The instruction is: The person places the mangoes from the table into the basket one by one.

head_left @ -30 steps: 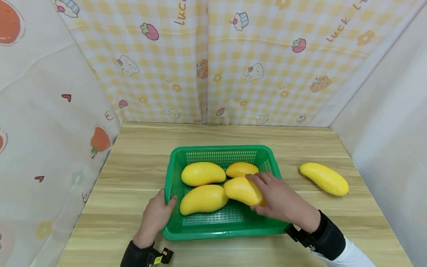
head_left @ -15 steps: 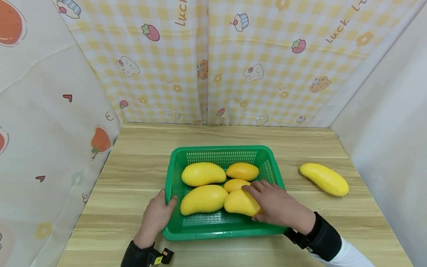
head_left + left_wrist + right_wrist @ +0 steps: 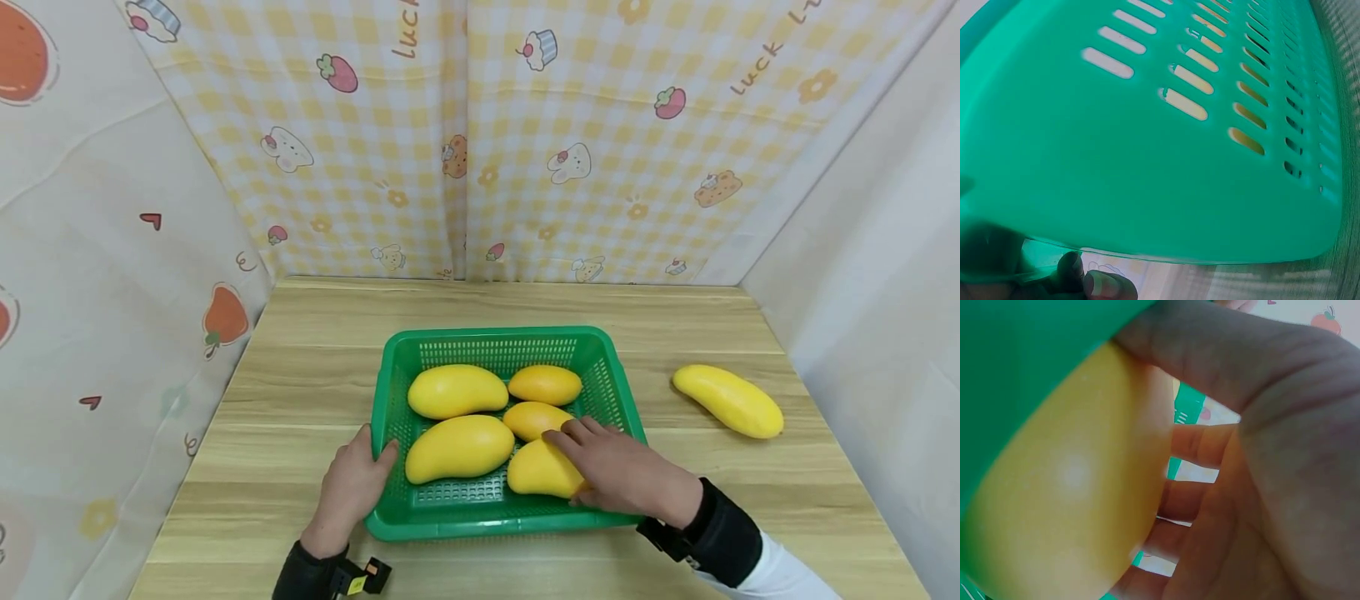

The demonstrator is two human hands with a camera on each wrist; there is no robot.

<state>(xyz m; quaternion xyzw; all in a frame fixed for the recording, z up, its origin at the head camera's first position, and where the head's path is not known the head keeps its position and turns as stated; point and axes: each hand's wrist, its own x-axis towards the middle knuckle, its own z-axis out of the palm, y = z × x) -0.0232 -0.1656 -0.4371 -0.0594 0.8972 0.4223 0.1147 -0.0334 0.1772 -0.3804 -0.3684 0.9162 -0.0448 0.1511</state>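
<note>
A green slotted plastic basket (image 3: pixel 517 527) stands on the table with several yellow mangoes in it. My left hand (image 3: pixel 354 479) grips its left rim, thumb over the edge; the left wrist view shows the basket's outer wall (image 3: pixel 1097 175) up close. Inside, at the front right, my right hand (image 3: pixel 618 467) holds a mango (image 3: pixel 542 471), fingers over its top and thumb on the near side. The right wrist view shows that mango (image 3: pixel 1079 481) between thumb and fingers. Beside it lie a smaller mango (image 3: pixel 534 419) behind and a large one (image 3: pixel 459 450) to the left.
Two more mangoes lie along the basket's back, a large one (image 3: pixel 457 392) and a small orange-yellow one (image 3: pixel 545 384). Another long yellow mango (image 3: pixel 729 402) rests on the wooden table (image 3: pixel 315 333) to the right. Patterned cloth (image 3: pixel 570 208) hangs behind.
My right hand has brought its mango down and toward the basket's near side, uncovering the smaller mango behind it. The left hand stays on the rim.
</note>
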